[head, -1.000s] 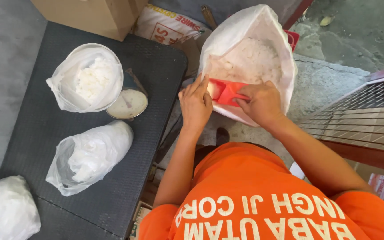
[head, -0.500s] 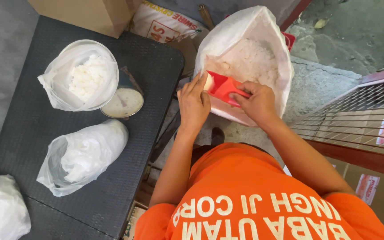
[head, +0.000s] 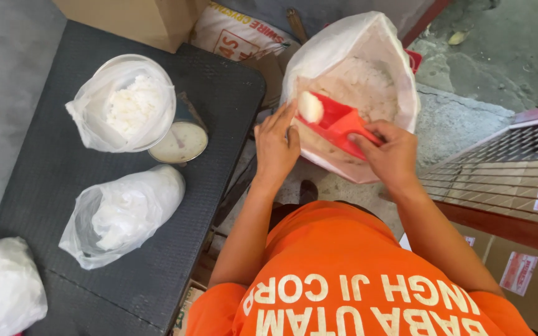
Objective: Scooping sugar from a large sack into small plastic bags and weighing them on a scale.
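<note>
Red scoop (head: 337,124), holding a white lump over the open sack (head: 400,74), sits clamped in the right hand (head: 390,155), while the left hand (head: 276,146), fingers loosely spread, touches the sack's near rim beside the dark worktop (head: 219,93).

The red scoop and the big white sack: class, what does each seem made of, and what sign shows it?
Red scoop: likely moulded plastic; even bright colour, smooth slightly glossy walls. Big white sack: probably thin plastic film; translucent, creased, light showing through its rim. The right hand holds the scoop.
</note>
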